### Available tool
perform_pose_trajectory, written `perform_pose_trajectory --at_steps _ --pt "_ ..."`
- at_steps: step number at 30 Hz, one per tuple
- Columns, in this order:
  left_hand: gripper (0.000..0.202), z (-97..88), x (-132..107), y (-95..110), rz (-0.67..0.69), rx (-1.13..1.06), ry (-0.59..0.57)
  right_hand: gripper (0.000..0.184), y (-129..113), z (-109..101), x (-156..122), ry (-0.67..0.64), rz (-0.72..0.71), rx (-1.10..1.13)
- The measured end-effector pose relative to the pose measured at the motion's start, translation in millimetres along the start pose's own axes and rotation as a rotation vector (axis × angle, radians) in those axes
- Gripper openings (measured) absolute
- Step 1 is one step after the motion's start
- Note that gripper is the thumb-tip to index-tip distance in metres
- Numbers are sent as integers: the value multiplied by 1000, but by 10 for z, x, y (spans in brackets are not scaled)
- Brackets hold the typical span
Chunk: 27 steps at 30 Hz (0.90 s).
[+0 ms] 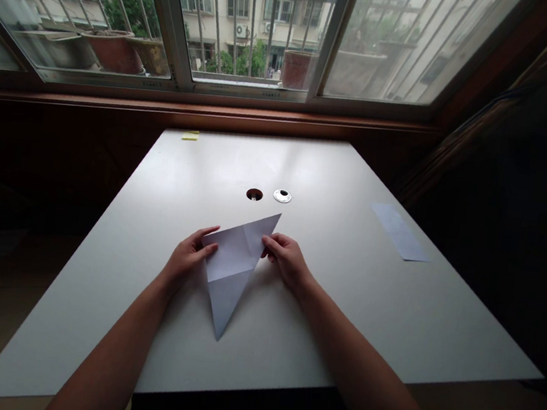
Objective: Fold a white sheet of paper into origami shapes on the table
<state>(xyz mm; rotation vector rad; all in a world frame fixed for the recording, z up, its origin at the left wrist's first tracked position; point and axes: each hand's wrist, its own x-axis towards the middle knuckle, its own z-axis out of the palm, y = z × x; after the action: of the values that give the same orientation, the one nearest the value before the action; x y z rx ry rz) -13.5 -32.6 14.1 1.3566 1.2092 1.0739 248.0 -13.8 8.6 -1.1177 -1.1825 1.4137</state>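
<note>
A white sheet of paper (232,263) folded into a long triangle lies on the white table (323,285), its sharp tip pointing toward me. My left hand (187,256) pinches the paper's left corner between thumb and fingers. My right hand (285,258) grips the right edge of the paper just below its upper right corner, fingers curled on it. Creases cross the upper part of the triangle.
A round cable hole (254,194) and its loose cap (282,195) sit just beyond the paper. A strip of white paper (399,232) lies at the right. A small yellow note (190,135) rests at the far edge. A barred window (256,28) is behind.
</note>
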Motion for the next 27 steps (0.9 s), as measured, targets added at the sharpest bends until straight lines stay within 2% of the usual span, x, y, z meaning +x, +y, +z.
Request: perform_pose_trajectory --at_steps 7,11,14,18,22,27 --pt "57 -40 66 -69 119 -54 208 36 44 15 -5 115 -21 22" --pt "40 -71 48 -36 284 168 266 35 56 21 -5 174 -53 62" --pt "31 -34 4 12 471 442 196 34 42 26 -7 179 1 94" --pt "36 87 -54 77 682 714 46 31 -2 35 -6 156 57 116" --pt "41 230 -92 103 756 896 -55 27 -24 58 -4 153 94 94" --pt "35 345 -109 84 750 1006 -62 28 10 89 -17 147 126 85"
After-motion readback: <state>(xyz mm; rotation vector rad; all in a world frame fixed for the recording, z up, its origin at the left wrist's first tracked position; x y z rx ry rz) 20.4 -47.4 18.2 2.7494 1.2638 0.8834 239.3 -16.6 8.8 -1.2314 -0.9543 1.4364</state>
